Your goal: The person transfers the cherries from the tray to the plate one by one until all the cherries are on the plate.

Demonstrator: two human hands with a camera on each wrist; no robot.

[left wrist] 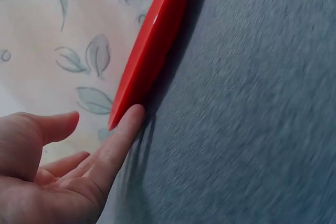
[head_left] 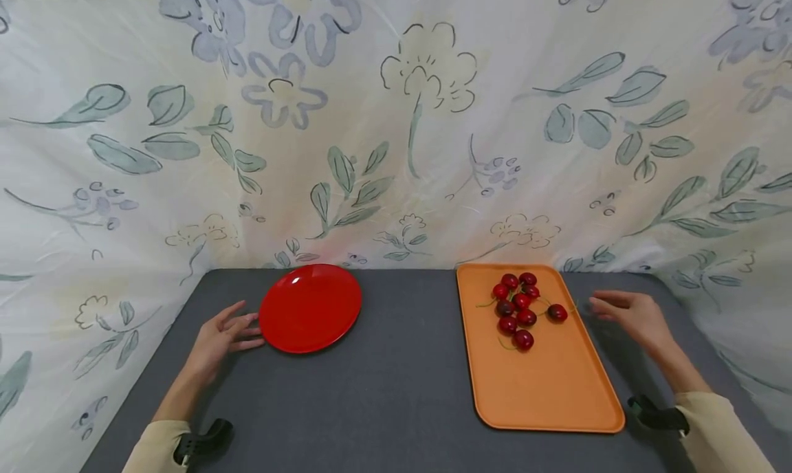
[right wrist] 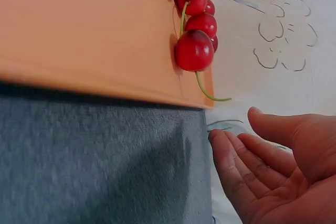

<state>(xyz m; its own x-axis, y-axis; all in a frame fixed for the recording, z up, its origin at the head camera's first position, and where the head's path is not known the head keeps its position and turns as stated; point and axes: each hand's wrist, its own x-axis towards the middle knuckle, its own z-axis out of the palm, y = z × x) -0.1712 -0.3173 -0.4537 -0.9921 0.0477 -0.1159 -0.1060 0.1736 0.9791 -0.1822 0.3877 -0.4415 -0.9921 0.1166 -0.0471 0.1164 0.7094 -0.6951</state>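
Observation:
A round red plate lies on the left half of the dark grey table. At its left rim is my left hand, fingers spread and fairly straight; in the left wrist view a fingertip reaches the underside of the plate, and the thumb stands apart from it. On the right, an orange tray holds several dark red cherries with green stems, mostly bunched toward its far end. One cherry sits apart near the tray's right edge. Just beyond that edge my right hand hovers, fingers loosely bent, holding nothing.
The grey table stretches between plate and tray. Behind it and along both sides hangs a pale cloth printed with flowers and leaves. A dark strap with a camera mount is on each wrist, below cream sleeves.

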